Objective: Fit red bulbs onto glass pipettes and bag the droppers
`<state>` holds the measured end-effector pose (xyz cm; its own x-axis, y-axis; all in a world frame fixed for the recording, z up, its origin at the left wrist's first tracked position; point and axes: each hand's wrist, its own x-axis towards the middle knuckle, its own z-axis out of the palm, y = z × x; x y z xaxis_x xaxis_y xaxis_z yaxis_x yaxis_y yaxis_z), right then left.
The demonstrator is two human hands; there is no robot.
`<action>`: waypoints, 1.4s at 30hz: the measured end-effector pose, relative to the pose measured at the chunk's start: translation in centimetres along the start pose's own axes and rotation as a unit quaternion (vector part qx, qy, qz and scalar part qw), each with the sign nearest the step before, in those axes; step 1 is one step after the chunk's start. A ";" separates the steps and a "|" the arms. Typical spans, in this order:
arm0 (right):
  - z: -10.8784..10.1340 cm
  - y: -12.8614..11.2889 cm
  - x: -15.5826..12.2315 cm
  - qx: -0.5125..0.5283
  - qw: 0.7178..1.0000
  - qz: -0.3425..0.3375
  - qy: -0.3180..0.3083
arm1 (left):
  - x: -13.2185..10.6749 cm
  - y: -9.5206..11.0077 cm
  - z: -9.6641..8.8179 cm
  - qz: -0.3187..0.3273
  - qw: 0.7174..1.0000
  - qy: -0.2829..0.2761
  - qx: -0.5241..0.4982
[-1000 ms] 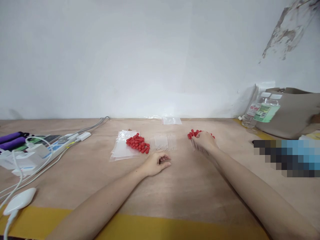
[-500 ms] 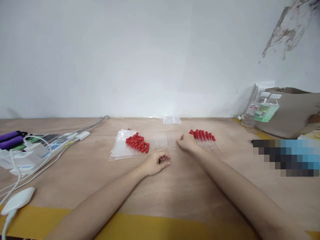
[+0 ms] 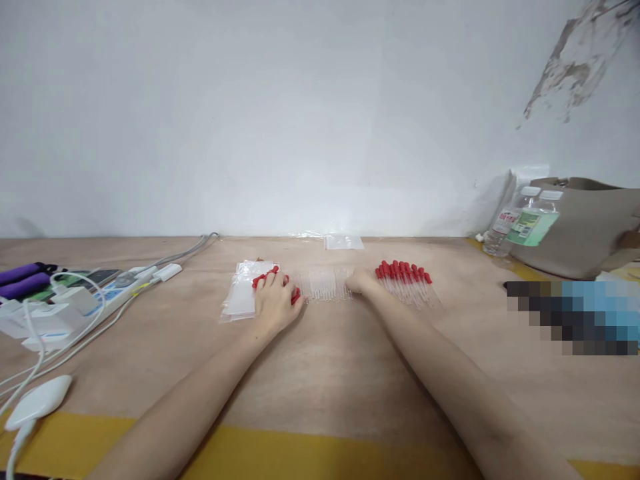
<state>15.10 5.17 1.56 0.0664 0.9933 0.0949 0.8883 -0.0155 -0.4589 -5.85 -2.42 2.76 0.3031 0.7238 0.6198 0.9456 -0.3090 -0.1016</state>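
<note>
My left hand (image 3: pixel 276 301) lies over a pile of red rubber bulbs (image 3: pixel 297 295), its fingers spread and bent down among them. The bulbs rest at the right edge of a stack of clear plastic bags (image 3: pixel 239 293). Between my hands runs a row of thin clear dropper tubes (image 3: pixel 323 285). My right hand (image 3: pixel 364 281) is closed at the right end of that row; its fingertips are hidden, so what they pinch cannot be made out. Right of it lie several assembled droppers (image 3: pixel 407 283), clear tubes with red bulbs on their far ends.
A flat clear bag (image 3: pixel 344 243) lies by the wall. At left are a power strip (image 3: pixel 107 293), chargers, white cables and a purple-handled tool (image 3: pixel 23 280). Two bottles (image 3: pixel 533 220) and a grey-beige bag (image 3: pixel 590 227) stand at right. Yellow tape (image 3: pixel 270 453) lines the front edge.
My left hand has moved left and away from me, from in front of the tubes onto the red bulbs. My right hand has shifted slightly left, to the tube row's end.
</note>
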 end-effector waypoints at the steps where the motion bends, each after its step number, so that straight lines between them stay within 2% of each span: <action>1: -0.1 0.1 -0.3 0.007 1.000 0.003 0.006 | -0.1 0.0 0.0 0.004 1.000 -0.005 0.009; 3: -0.6 0.4 -1.1 0.021 0.999 0.009 0.026 | -0.2 0.1 0.2 0.007 1.000 -0.016 0.021; 7: -1.9 1.7 -3.7 0.046 0.996 -0.024 0.073 | -0.1 0.3 0.1 0.000 1.000 -0.018 0.018; 11: -2.8 3.5 -7.1 0.080 0.979 -0.136 0.128 | 0.0 1.1 -0.9 0.006 1.000 0.010 -0.024; 14: -2.8 4.8 -9.5 0.092 0.960 -0.215 0.151 | -0.7 2.8 -1.4 0.056 0.991 0.003 -0.123; 18: -2.3 6.1 -11.3 0.080 0.943 -0.288 0.149 | -2.1 5.2 -0.7 0.085 0.951 -0.079 -0.288; 21: -1.9 6.6 -11.8 0.067 0.937 -0.309 0.146 | -2.7 5.9 0.3 0.085 0.927 -0.120 -0.345; 25: -1.7 6.4 -12.0 0.071 0.939 -0.309 0.132 | -2.5 5.8 0.9 0.069 0.917 -0.132 -0.371; 30: -1.8 5.7 -12.8 0.073 0.931 -0.338 0.118 | -2.2 6.0 0.4 0.022 0.904 -0.119 -0.409; 33: -1.7 5.4 -13.0 0.083 0.926 -0.350 0.113 | -2.3 6.3 0.3 0.006 0.876 -0.133 -0.463; 39: -1.5 5.1 -13.2 0.094 0.924 -0.357 0.095 | -2.6 6.5 1.5 -0.040 0.795 -0.183 -0.577; 42: -1.4 5.1 -13.1 0.093 0.925 -0.361 0.071 | -2.7 6.5 1.8 -0.054 0.780 -0.189 -0.595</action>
<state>19.39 -8.08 -0.75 -0.4427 0.7119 0.5452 0.6320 0.6790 -0.3735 -0.30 -5.27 -1.03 0.4543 0.8463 0.2782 0.2583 -0.4240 0.8680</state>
